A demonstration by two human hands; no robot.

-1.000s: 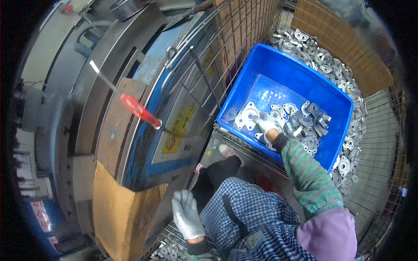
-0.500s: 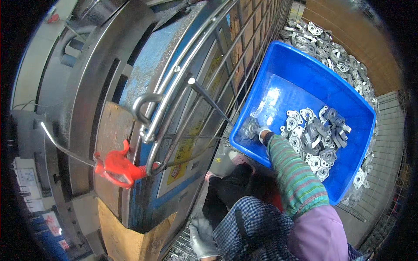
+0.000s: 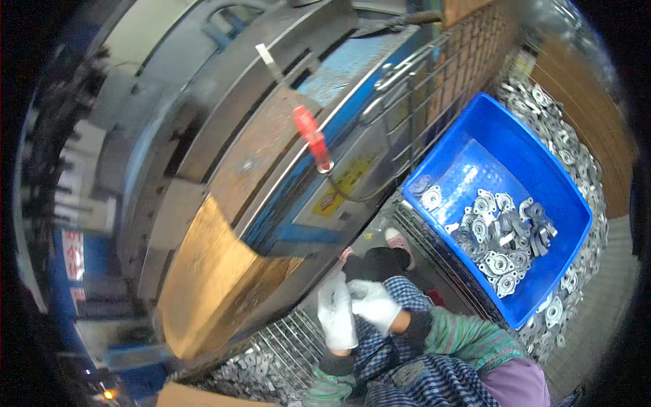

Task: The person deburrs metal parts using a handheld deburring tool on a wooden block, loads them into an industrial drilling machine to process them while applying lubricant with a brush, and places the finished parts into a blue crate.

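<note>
Both of my hands wear white gloves and are close together in front of my checked apron (image 3: 386,346). My left hand (image 3: 337,313) points upward, and my right hand (image 3: 375,305) touches its side. Motion smears the fingers, so I cannot make out their grip or anything between them. To the right, a blue plastic bin (image 3: 536,159) holds a heap of grey metal castings (image 3: 502,237) with round centres and small holed ears. Another such casting (image 3: 431,198) lies apart, near the bin's left corner.
A red air blow gun (image 3: 313,139) hangs by the blue machine's edge. Wire mesh (image 3: 441,102) stands behind it. More castings (image 3: 546,115) are piled beyond the bin. A wire basket (image 3: 305,336) with small metal parts (image 3: 254,376) is at lower left, near a wooden board (image 3: 196,271).
My right hand has come out of the blue bin and back to my waist, against my left hand, which has risen slightly. The whole view has shifted, with the bin now farther right and lower.
</note>
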